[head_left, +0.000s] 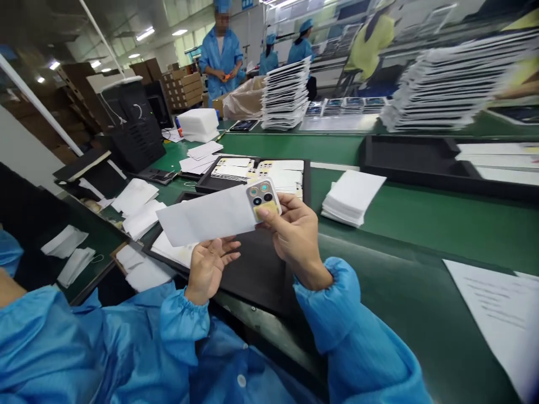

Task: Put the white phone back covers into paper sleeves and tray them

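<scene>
My right hand [295,230] grips a phone [273,188] at its camera end, thumb on the yellow patch beside the round lenses. A white paper sheet [206,216] covers the rest of the phone's back and runs out to the left. Below the paper, my left hand [213,264] is open with its fingers spread, palm up. Whether its fingertips touch the paper is hard to tell. Under both hands lies a black tray [256,272] with white sheets at its left end. Behind it, another black tray [306,179] holds several white-covered pieces with camera ends.
A stack of white paper [351,193] sits to the right on the green bench [421,213]. Tall piles of white trays [286,95] stand behind. Loose papers [135,196] lie left, near a black computer case [132,120]. A person in blue [221,62] stands across the bench.
</scene>
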A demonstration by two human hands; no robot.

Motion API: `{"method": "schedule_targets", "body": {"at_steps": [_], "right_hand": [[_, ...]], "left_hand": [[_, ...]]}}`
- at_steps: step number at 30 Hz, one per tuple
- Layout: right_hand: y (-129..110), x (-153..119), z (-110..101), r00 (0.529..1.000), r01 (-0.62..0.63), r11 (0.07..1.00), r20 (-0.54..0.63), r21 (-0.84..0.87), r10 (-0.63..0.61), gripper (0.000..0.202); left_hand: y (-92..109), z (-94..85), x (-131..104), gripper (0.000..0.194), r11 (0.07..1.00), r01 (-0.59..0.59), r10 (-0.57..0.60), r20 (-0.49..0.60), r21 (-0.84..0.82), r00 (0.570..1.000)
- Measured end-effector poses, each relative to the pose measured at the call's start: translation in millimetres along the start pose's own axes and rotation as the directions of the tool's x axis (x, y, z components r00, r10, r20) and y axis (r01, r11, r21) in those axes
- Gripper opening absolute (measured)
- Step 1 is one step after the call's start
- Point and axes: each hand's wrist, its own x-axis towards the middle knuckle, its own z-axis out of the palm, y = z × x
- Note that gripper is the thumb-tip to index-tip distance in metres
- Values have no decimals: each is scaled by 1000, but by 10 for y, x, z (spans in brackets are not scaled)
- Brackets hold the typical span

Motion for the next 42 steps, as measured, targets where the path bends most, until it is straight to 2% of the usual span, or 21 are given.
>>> {"method": "schedule_targets", "body": {"at_steps": [3,7,13,16,25,29,33,42], "right_hand": [[54,-60,58,997,-58,998,53,30,56,44],[123,-90,92,986,-119,992,123,28,115,44],[100,-83,54,946,-208,977,243,-49,213,52],[85,-92,57,938,-203,977,273,-66,213,49],[80,-120,93,948,-176,981,255,-78,190,50],[90,-120,96,954,-159,984,245,-85,175,54],[97,-133,116,959,-136,985,234,-109,158,55],[109,-151,94,962,-65,956,239,-285,136,49]], "left_hand": [[39,-9,21,46,987,-94,84,-76,-132,994],[90,-76,39,50,973,-128,99,-154,-192,983],[129,-175,63,43,966,-126,90,-164,-227,982],[139,-197,63,42,971,-116,84,-152,-211,985],[159,-245,71,46,982,-86,63,-136,-170,989],[148,-312,95,51,980,-80,68,-69,-181,995],[119,-341,137,55,979,-25,25,-4,-203,1000],[115,-255,155,49,985,5,-15,-59,-171,998]]}}
